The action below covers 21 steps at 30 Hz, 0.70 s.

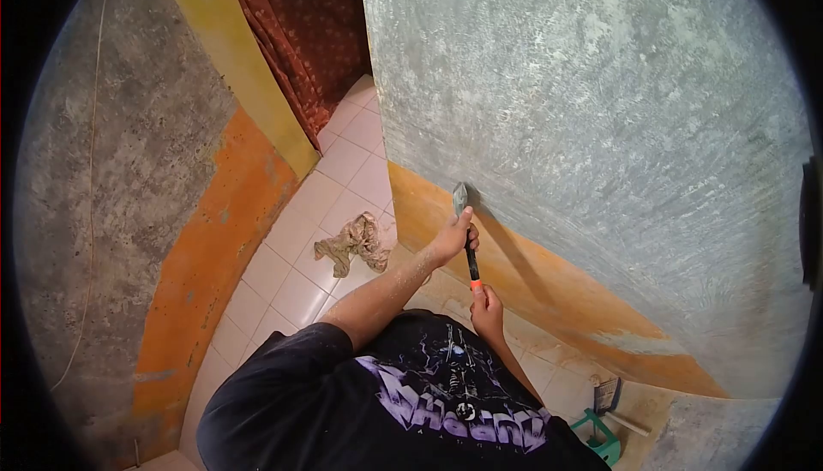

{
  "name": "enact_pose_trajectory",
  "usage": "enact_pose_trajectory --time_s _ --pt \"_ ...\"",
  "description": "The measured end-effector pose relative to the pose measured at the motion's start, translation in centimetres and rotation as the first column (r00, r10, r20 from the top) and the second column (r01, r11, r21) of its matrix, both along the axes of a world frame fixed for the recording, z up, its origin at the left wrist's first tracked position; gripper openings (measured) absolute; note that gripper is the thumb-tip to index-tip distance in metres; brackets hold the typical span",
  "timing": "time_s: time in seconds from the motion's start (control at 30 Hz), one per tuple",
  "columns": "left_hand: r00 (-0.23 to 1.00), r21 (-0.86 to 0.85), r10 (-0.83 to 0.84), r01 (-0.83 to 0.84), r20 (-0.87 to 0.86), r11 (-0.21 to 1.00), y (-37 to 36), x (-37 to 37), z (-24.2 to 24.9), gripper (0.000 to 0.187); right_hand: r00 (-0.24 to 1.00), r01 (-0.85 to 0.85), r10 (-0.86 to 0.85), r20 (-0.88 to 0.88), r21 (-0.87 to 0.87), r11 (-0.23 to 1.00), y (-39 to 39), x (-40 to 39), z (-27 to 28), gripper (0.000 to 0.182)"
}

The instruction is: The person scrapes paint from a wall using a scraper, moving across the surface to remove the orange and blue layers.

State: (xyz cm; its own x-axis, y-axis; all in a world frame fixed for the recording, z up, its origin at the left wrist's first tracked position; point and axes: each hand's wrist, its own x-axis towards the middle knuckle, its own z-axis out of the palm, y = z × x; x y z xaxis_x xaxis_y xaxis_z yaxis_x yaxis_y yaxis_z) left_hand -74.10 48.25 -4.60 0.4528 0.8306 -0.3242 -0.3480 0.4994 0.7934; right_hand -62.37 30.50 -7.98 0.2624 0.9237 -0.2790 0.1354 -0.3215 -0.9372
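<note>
A long tool with a grey metal head [460, 198] and a dark handle [471, 263] with an orange band is held in both hands. My left hand [454, 237] is wrapped round its upper part, just below the head. Lower down, my right hand [486, 307] grips the handle near the orange band. The tool's head is at the wall, near the border between the grey, scraped-looking surface [549, 77] and the orange strip [506, 257]. Whether the head touches the wall is hard to tell. Pale dust speckles my left forearm.
A crumpled brown cloth [356, 245] lies on the pale floor tiles [296, 297]. A red curtain [300, 42] hangs in the doorway. A grey and orange wall [137, 154] stands at the left. At the lower right are a green object [605, 447] and a brush-like tool [606, 395].
</note>
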Motion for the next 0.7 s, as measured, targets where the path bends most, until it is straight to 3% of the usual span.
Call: enact_pose_trajectory --time_s 0.17,0.37,0.7 --pt "0.996 -0.020 -0.086 0.087 0.014 0.996 -0.4 0.9 -1.7 0.039 0.990 0.073 -0.077 0.117 0.040 0.997 -1.4 0.2 -1.5 0.031" --pt "0.984 -0.094 -0.143 0.153 0.108 0.984 -0.8 1.2 -2.3 0.036 0.985 0.109 -0.109 0.132 0.007 0.994 -2.2 -0.4 -0.8 0.029" --pt "0.992 -0.129 -0.086 0.098 0.091 0.987 0.4 -0.4 -1.6 0.037 0.978 0.110 -0.113 0.177 0.025 0.994 -0.8 -2.2 -0.4 0.033"
